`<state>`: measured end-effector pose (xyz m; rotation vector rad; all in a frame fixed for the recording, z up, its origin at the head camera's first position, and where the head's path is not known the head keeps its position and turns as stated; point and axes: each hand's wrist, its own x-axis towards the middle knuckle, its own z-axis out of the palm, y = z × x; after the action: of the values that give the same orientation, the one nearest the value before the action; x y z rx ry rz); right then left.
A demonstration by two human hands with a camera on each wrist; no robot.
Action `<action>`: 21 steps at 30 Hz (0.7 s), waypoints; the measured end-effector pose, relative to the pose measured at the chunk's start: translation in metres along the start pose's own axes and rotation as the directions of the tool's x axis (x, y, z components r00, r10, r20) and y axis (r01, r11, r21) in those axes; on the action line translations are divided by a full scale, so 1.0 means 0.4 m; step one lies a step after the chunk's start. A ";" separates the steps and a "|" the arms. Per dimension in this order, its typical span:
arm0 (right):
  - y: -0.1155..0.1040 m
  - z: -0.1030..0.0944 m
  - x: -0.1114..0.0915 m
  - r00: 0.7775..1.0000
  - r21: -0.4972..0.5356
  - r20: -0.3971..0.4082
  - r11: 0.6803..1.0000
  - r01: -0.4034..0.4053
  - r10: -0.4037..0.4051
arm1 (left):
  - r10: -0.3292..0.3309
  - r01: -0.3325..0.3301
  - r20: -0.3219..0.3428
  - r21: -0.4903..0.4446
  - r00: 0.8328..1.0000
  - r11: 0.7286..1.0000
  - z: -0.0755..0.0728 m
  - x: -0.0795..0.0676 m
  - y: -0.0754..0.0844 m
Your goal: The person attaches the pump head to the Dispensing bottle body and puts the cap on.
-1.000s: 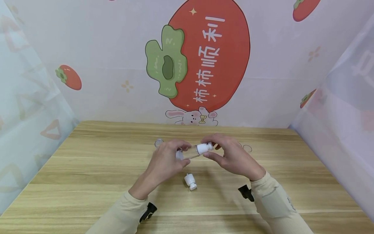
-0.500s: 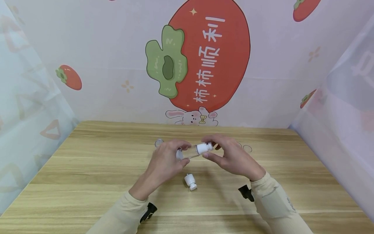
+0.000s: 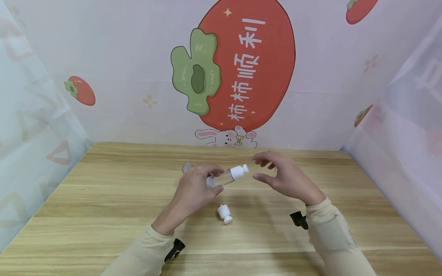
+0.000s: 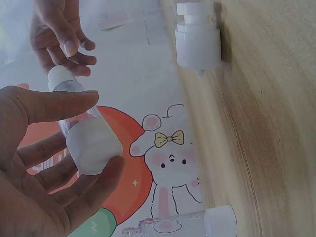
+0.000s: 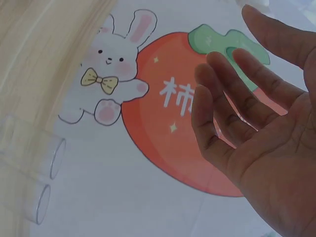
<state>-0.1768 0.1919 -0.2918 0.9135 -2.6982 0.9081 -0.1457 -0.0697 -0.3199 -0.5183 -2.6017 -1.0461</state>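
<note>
My left hand (image 3: 197,188) grips a small clear pump bottle (image 3: 223,178) by its lower end, tilted with the white pump top (image 3: 239,171) pointing up and right. In the left wrist view the bottle's rounded white base (image 4: 94,146) sits between thumb and fingers. My right hand (image 3: 288,178) hovers just right of the pump top, fingers loosely bent and apart, holding nothing; the right wrist view shows its bare palm (image 5: 276,163). A loose white pump head (image 3: 225,214) lies on the table below the bottle.
Behind the left hand stands a second clear bottle (image 4: 182,225) with a white base, mostly hidden in the head view. Two clear cylindrical covers (image 5: 42,148) stand on the wooden table (image 3: 114,214), largely hidden by the right hand in the head view. A printed cloth (image 3: 131,46) backs the table.
My right hand has come off the pump top and moved a little to the right and back. The left hand keeps the bottle, now tipped slightly more upward.
</note>
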 end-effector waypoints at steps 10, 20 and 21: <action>0.055 -0.018 -0.002 0.997 -0.059 -0.025 0.995 -0.076 0.075 | -0.009 0.009 0.006 -0.022 1.000 1.000 0.000 0.002 0.001; 0.111 -0.032 -0.009 0.988 -0.112 -0.065 0.983 -0.148 0.142 | -0.010 0.011 0.013 -0.042 1.000 0.999 -0.001 -0.001 0.003; 0.115 -0.032 -0.009 0.986 -0.123 -0.067 0.980 -0.157 0.150 | -0.009 0.010 0.013 -0.043 1.000 0.999 0.000 -0.001 0.003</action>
<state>-0.2018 0.2305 -0.3055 0.6515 -2.7705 0.7641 -0.1450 -0.0692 -0.3193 -0.5249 -2.6007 -1.1081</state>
